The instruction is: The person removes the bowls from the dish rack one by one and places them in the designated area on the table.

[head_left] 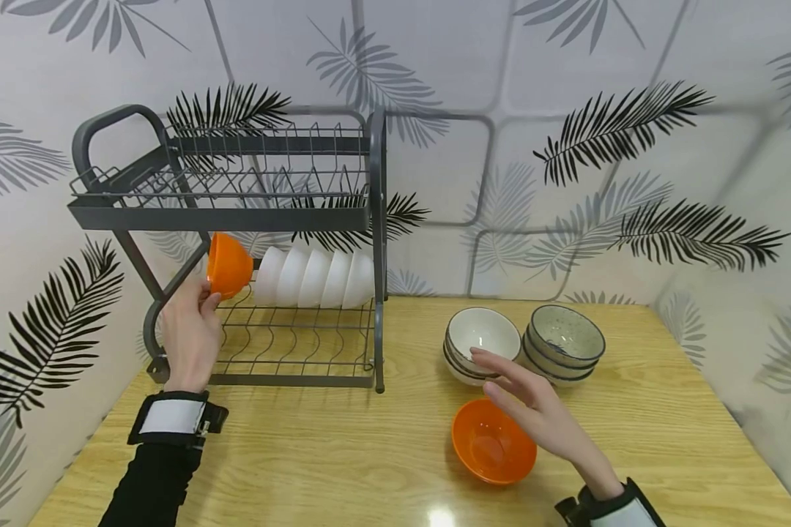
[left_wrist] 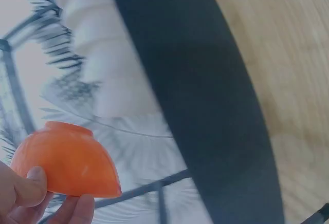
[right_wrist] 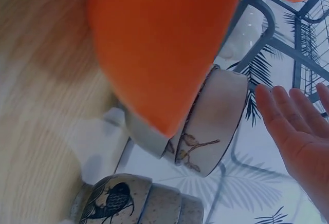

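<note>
My left hand [head_left: 191, 329] pinches an orange bowl [head_left: 229, 265] by its rim, thumb on one face and fingers on the other. The bowl is on its side at the left end of the rack's lower tier, left of a row of white bowls [head_left: 313, 278]. In the left wrist view the thumb and fingertips grip the same orange bowl [left_wrist: 72, 160]. Over the table, my right hand [head_left: 543, 413] hovers with extended fingers, holding nothing. Just below and left of it stands another orange bowl [head_left: 491, 443], upright. That bowl looms large and blurred in the right wrist view.
A dark two-tier dish rack [head_left: 224, 218] stands at the left of the wooden table [head_left: 329, 446]; its upper tier overhangs the lower one. Stacked cream bowls [head_left: 483, 340] and stacked speckled grey bowls [head_left: 563, 340] stand at right, near the patterned wall [head_left: 448, 66].
</note>
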Available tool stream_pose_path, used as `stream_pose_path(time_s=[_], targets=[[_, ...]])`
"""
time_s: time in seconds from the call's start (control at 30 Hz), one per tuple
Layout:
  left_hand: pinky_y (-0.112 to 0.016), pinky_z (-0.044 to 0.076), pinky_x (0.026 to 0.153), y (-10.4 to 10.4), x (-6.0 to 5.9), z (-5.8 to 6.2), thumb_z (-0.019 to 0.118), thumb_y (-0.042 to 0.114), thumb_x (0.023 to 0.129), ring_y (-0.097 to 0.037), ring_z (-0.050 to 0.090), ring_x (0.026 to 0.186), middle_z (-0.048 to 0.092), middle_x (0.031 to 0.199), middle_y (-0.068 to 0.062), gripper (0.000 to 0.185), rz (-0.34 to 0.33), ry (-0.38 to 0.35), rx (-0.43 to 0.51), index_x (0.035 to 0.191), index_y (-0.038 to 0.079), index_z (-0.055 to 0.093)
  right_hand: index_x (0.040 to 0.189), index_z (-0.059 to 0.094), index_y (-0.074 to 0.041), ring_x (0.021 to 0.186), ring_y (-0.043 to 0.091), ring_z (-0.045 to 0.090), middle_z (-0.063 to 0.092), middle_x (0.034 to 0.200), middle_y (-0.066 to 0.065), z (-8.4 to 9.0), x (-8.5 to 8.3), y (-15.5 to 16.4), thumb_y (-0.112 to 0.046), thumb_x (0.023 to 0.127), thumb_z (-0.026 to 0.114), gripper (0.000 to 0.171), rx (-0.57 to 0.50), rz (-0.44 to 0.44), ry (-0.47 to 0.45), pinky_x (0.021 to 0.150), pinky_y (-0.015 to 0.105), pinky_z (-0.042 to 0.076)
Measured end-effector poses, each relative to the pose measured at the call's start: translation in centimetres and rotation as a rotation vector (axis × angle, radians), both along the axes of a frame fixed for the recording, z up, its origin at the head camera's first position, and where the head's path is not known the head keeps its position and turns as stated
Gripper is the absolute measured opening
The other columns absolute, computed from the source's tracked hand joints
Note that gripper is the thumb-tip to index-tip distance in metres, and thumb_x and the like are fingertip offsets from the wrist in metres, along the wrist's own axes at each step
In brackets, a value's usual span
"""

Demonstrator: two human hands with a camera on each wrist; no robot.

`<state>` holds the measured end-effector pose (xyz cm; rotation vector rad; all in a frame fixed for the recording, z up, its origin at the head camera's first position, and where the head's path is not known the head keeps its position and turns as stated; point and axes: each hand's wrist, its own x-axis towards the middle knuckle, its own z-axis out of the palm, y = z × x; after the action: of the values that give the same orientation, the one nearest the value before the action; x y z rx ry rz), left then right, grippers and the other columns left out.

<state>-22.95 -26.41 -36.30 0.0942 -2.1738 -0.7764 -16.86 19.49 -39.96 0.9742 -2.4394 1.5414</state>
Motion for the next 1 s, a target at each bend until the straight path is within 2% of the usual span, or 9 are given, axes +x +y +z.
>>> stream_pose_path(time_s=[0.07,0.17,0.27,0.43,0.5,0.7,0.87,1.0], targets=[[-0.056,0.045,0.075,0.8,0.9,0.2,0.062,0.003,0.097,-0.048,0.062,0.086,0.069,0.101,-0.031,0.018,0.008,0.028,-0.027,0.111,-0.009,0.065,0.142,0.050,0.006,0.133,-0.008,0.048,0.047,0.150,0.029,0.3,-0.2,-0.3,-0.004,0.103,0.052,0.040,-0.028,0.005,-0.043,0.102,0.019,0.051],[-0.057,0.047,0.067,2.2,2.5,0.6,0.064,0.004,0.096,-0.048,0.064,0.078,0.071,0.098,-0.031,0.019,0.013,0.061,-0.067,0.112,-0.007,0.066,0.143,0.049,0.006,0.127,-0.006,0.055,0.050,0.147,0.031,0.8,-0.4,-0.6,-0.005,0.104,0.050,0.040,-0.053,0.002,-0.074,0.099,0.020,0.053],[-0.054,0.049,0.055,3.7,4.2,0.7,0.066,0.002,0.095,-0.046,0.066,0.068,0.073,0.095,-0.029,0.018,-0.009,0.100,-0.113,0.110,-0.007,0.067,0.144,0.049,0.004,0.121,-0.002,0.061,0.056,0.143,0.026,1.2,-0.5,-0.9,-0.005,0.105,0.049,0.040,-0.073,-0.003,-0.077,0.097,0.021,0.055],[-0.052,0.053,0.051,6.3,6.8,0.5,0.071,-0.002,0.089,-0.042,0.070,0.069,0.075,0.092,-0.025,0.015,-0.063,0.190,-0.199,0.104,-0.005,0.071,0.141,0.051,0.006,0.119,0.000,0.065,0.061,0.139,-0.013,1.6,-0.5,-1.1,-0.004,0.106,0.046,0.037,-0.138,0.031,-0.090,0.093,0.023,0.058],[-0.050,0.055,0.052,7.3,7.8,0.4,0.073,-0.003,0.086,-0.040,0.072,0.073,0.075,0.092,-0.022,0.015,-0.078,0.224,-0.227,0.102,-0.003,0.072,0.140,0.050,0.008,0.118,0.002,0.066,0.061,0.136,-0.020,1.5,-0.4,-1.1,-0.003,0.106,0.045,0.037,-0.161,0.041,-0.096,0.091,0.024,0.059],[-0.044,0.060,0.060,10.4,9.6,0.3,0.079,-0.004,0.079,-0.031,0.074,0.076,0.078,0.090,-0.011,0.018,-0.169,0.298,-0.306,0.093,0.006,0.075,0.139,0.049,0.009,0.105,0.007,0.071,0.066,0.128,-0.019,1.8,-0.2,-0.7,-0.001,0.106,0.043,0.036,-0.186,0.049,-0.085,0.082,0.030,0.062],[-0.038,0.061,0.066,12.8,10.6,0.0,0.078,0.004,0.080,-0.023,0.074,0.082,0.078,0.092,-0.004,0.016,-0.249,0.302,-0.382,0.093,0.012,0.077,0.139,0.052,0.005,0.096,0.010,0.072,0.069,0.122,-0.015,2.5,0.2,-0.4,-0.002,0.107,0.040,0.035,-0.207,0.053,-0.096,0.074,0.032,0.063],[-0.033,0.060,0.071,14.6,11.1,-0.3,0.077,0.006,0.079,-0.018,0.073,0.087,0.078,0.092,0.002,0.018,-0.312,0.285,-0.472,0.093,0.017,0.078,0.137,0.052,0.008,0.087,0.013,0.072,0.072,0.111,-0.010,3.2,0.7,-0.5,-0.006,0.108,0.038,0.035,-0.200,0.033,-0.136,0.069,0.033,0.063]])
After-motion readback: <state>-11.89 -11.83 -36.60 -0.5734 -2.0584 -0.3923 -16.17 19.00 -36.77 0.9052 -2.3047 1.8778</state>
